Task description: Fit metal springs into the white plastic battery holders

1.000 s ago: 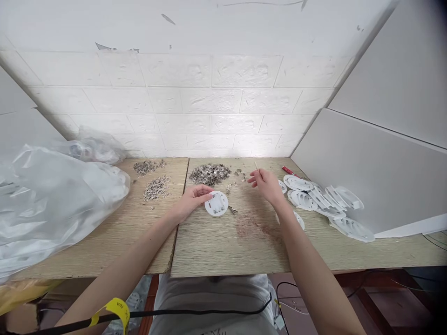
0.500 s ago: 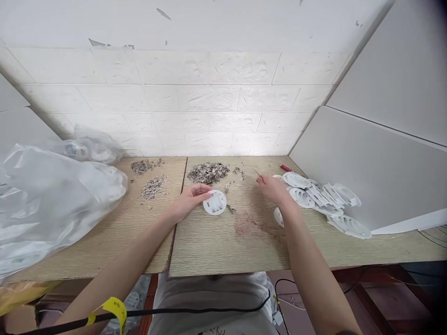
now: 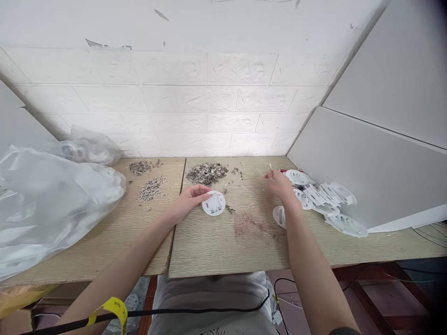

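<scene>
Step, apparently holding: my left hand (image 3: 189, 202) pinches disc (image 3: 214, 204); my right hand (image 3: 280, 184), beside stack (image 3: 316, 194), grips stick (image 3: 270, 167). Next likely requires steadiness.

This looks like a small assembly workshop. Heaped metal parts (image 3: 207, 173) lie mid-frame, white plastic discs (image 3: 316, 194) crowd the right, and a bulky clear bag (image 3: 52, 200) fills the left.

A plastic bag (image 3: 59, 204) is bulging on the worktop (image 3: 209, 246) before a brick-patterned wall (image 3: 223, 109); below, a yellow label (image 3: 117, 306) is wrapping a black cable (image 3: 195, 310).
</scene>
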Tool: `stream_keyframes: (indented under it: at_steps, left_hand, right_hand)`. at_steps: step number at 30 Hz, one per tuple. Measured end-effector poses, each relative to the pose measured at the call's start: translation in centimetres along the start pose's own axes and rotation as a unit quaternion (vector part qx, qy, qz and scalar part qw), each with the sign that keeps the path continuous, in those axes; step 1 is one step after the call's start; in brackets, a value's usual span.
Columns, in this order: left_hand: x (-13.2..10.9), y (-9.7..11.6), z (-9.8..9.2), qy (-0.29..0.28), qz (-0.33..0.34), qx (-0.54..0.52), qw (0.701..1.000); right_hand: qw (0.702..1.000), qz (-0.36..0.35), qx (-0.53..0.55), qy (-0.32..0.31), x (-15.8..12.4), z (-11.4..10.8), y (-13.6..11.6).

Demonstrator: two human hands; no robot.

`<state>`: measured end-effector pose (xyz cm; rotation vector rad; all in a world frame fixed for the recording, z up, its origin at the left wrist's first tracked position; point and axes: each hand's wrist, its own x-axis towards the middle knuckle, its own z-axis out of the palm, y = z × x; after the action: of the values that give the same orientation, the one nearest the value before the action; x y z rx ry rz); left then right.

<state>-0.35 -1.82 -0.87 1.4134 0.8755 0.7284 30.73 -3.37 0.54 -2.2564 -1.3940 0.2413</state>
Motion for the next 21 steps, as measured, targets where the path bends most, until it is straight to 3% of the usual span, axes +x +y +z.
stream_keyframes:
  at_steps: [4,7,14,21]
  left_hand:
    - [0.0,0.0,0.1,-0.001,-0.001,-0.003,1.000]
    - [0.0,0.1,0.1,-0.001,-0.001,-0.003,1.000]
    - [-0.2,0.3,0.1,-0.006,-0.006,-0.001,1.000]
    - [-0.1,0.2,0.2,0.002,-0.002,0.000,1.000]
  right_hand:
    - [0.995,0.040,0.077,0.039,0.6,-0.9,0.7]
    - [0.995,0.048,0.089,0.026,0.5,-1.2,0.8]
    - [0.999,-0.020,0.040,-0.024,0.3,-0.9,-0.4]
    - [0.991,-0.047,-0.110,-0.054,2.7,0.2,-2.2]
